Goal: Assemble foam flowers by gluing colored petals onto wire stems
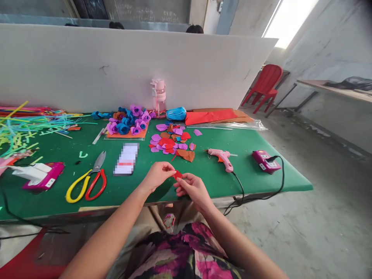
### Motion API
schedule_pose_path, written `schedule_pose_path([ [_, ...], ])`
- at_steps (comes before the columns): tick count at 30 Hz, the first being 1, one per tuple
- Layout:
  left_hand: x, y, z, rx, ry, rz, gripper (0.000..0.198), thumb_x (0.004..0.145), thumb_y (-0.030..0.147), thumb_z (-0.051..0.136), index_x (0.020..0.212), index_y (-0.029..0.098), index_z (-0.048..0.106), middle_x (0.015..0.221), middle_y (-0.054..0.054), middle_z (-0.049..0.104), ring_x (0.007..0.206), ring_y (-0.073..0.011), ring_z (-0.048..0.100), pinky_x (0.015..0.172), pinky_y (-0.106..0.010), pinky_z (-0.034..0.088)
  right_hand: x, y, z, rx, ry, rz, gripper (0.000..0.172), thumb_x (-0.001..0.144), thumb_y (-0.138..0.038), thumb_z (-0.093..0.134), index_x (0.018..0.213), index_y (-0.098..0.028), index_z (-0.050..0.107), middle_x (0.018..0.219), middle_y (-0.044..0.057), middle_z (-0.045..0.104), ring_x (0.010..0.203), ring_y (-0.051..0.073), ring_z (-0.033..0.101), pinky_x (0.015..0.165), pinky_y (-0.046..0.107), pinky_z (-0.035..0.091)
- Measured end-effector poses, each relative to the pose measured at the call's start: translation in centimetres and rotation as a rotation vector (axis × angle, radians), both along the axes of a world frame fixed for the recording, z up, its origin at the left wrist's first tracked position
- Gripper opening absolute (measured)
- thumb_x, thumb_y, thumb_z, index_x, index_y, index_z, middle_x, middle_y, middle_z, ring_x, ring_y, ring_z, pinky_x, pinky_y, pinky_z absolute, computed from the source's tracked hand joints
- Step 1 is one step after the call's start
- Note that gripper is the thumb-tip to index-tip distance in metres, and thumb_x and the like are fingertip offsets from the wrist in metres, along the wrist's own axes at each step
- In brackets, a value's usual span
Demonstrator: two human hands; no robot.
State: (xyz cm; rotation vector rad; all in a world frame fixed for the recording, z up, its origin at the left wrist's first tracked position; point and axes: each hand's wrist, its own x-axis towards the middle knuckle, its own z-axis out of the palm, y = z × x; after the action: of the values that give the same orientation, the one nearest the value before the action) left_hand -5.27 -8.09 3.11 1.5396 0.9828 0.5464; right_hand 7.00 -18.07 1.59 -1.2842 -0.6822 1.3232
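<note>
Both hands meet over the front of the green table (pixel 162 186), pinching a small red petal (pixel 177 175) between them. My left hand (pixel 158 175) holds its left side with thumb and finger. My right hand (pixel 193 188) grips the right side, fingers curled beneath. Just beyond lies a heap of loose petals in purple, red, brown and blue, with a red petal (pixel 167 143) on top and a brown petal (pixel 186 155) at its near edge. A pink glue gun (pixel 222 157) rests to the right of the heap, its nozzle pointing left.
Scissors (pixel 90 178) and a blurred-out phone (pixel 126 159) lie left. Finished flowers (pixel 128 121), a pink bottle (pixel 158 97) and a blue packet (pixel 176 113) stand along the white partition (pixel 116 66). A magenta power strip (pixel 266 161) sits right, its black cord trailing off the edge.
</note>
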Motion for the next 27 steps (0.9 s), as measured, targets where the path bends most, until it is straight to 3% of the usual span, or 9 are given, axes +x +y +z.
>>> schedule_pose_path([
  [3, -0.9, 1.0, 0.2, 0.136, 0.220, -0.129, 0.017, 0.064, 0.032, 0.063, 0.063, 0.015, 0.064, 0.059, -0.001, 0.062, 0.057, -0.0127, 0.053, 0.055, -0.023, 0.037, 3.0, -0.8, 0.8, 0.036, -0.271, -0.049, 0.038, 0.073, -0.051, 0.061, 0.085, -0.016, 0.060, 0.068, 0.004, 0.067, 0.051, 0.012, 0.055, 0.043, 0.021, 0.043],
  [5, -1.5, 1.7, 0.2, 0.162, 0.332, -0.192, 0.017, 0.064, 0.031, 0.060, 0.063, 0.015, 0.065, 0.061, -0.001, 0.063, 0.061, -0.0145, 0.055, 0.057, -0.024, 0.038, 6.5, -1.3, 1.3, 0.076, -0.575, -0.227, 0.036, 0.076, -0.052, 0.056, 0.081, -0.017, 0.062, 0.066, 0.004, 0.065, 0.052, 0.013, 0.054, 0.046, 0.023, 0.042],
  [7, -1.9, 2.2, 0.1, 0.177, 0.391, -0.213, 0.018, 0.064, 0.032, 0.060, 0.063, 0.015, 0.065, 0.062, -0.002, 0.064, 0.062, -0.0157, 0.057, 0.058, -0.024, 0.038, 10.7, -1.5, 1.5, 0.083, -0.894, -0.395, 0.033, 0.078, -0.049, 0.052, 0.083, -0.018, 0.062, 0.073, 0.005, 0.066, 0.061, 0.015, 0.058, 0.058, 0.026, 0.045],
  [9, -2.0, 2.5, -0.2, 0.184, 0.405, -0.217, 0.019, 0.063, 0.033, 0.060, 0.064, 0.015, 0.065, 0.063, -0.002, 0.065, 0.063, -0.0160, 0.058, 0.058, -0.024, 0.039, 14.5, -1.4, 1.2, -0.020, -1.119, -0.433, 0.031, 0.078, -0.045, 0.051, 0.086, -0.018, 0.062, 0.076, 0.006, 0.067, 0.066, 0.017, 0.060, 0.064, 0.028, 0.045],
  [11, -2.0, 2.5, -0.5, 0.194, 0.405, -0.218, 0.019, 0.063, 0.032, 0.061, 0.066, 0.015, 0.066, 0.063, -0.002, 0.066, 0.063, -0.0156, 0.058, 0.058, -0.024, 0.039, 17.4, -0.9, 0.6, -0.171, -1.228, -0.376, 0.031, 0.075, -0.043, 0.054, 0.088, -0.016, 0.061, 0.074, 0.007, 0.068, 0.067, 0.019, 0.061, 0.063, 0.028, 0.044],
  [13, -2.0, 2.4, -0.7, 0.225, 0.428, -0.219, 0.017, 0.064, 0.031, 0.061, 0.065, 0.015, 0.067, 0.062, -0.002, 0.065, 0.062, -0.0147, 0.057, 0.057, -0.023, 0.038, 19.2, 0.0, -0.2, -0.302, -1.209, -0.224, 0.032, 0.071, -0.045, 0.058, 0.083, -0.016, 0.061, 0.070, 0.006, 0.068, 0.066, 0.019, 0.062, 0.059, 0.026, 0.042],
  [17, -1.9, 2.0, -0.7, 0.274, 0.463, -0.209, 0.014, 0.065, 0.026, 0.062, 0.065, 0.014, 0.069, 0.062, -0.002, 0.065, 0.062, -0.0135, 0.057, 0.057, -0.023, 0.037, 20.2, 1.3, -1.1, -0.375, -1.180, 0.004, 0.021, 0.069, -0.038, 0.060, 0.074, -0.018, 0.058, 0.058, 0.002, 0.065, 0.056, 0.016, 0.058, 0.051, 0.024, 0.037],
  [21, -2.1, 1.8, -1.4, 0.234, 0.410, -0.164, 0.016, 0.066, 0.028, 0.063, 0.068, 0.014, 0.070, 0.064, -0.003, 0.067, 0.063, -0.0139, 0.058, 0.057, -0.023, 0.037, 19.4, 0.5, -0.6, -0.314, -1.110, -0.037, 0.027, 0.069, -0.045, 0.061, 0.067, -0.018, 0.054, 0.052, 0.000, 0.057, 0.052, 0.015, 0.054, 0.049, 0.025, 0.037],
  [27, -1.7, 1.5, -2.0, 0.270, 0.399, -0.151, 0.013, 0.068, 0.026, 0.064, 0.067, 0.015, 0.071, 0.064, -0.002, 0.068, 0.063, -0.0133, 0.059, 0.057, -0.022, 0.037, 15.1, -3.0, 1.4, -0.100, -0.435, -0.098, 0.045, 0.064, -0.052, 0.070, 0.089, -0.018, 0.055, 0.086, 0.006, 0.066, 0.071, 0.017, 0.064, 0.067, 0.030, 0.052],
])
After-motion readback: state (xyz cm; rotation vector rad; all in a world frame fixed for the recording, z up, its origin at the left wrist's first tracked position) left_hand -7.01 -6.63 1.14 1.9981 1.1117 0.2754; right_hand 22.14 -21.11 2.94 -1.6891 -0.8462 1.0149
